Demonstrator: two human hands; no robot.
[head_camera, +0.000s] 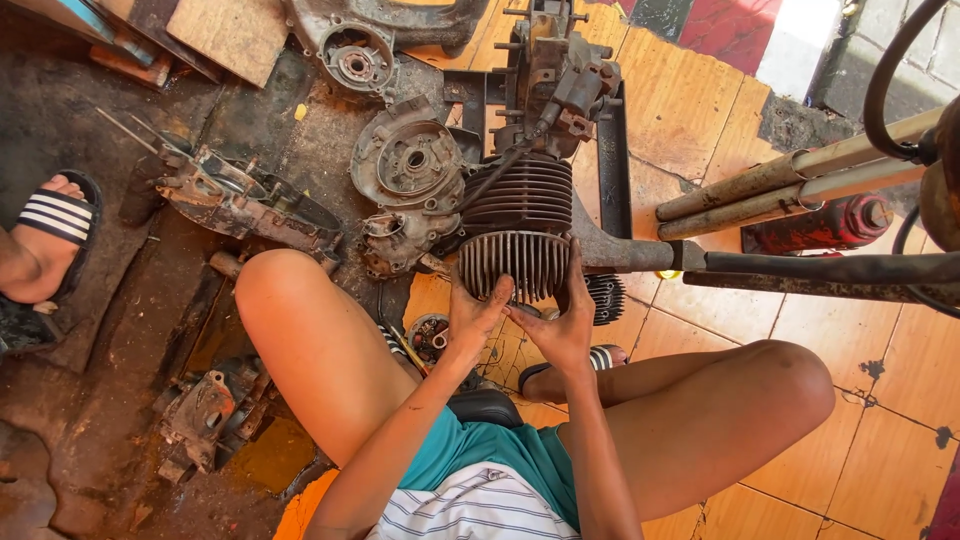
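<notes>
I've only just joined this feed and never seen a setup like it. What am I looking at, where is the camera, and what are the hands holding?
The one camera sits on a person's head and looks down at their lap. They squat on an orange tiled floor. The left hand and right hand hold a finned cylinder head at the end of a small engine. Behind lie greasy round covers and another engine case. At right are rusty tubes and a red jack. The sandalled foot at left is another person's.
</notes>
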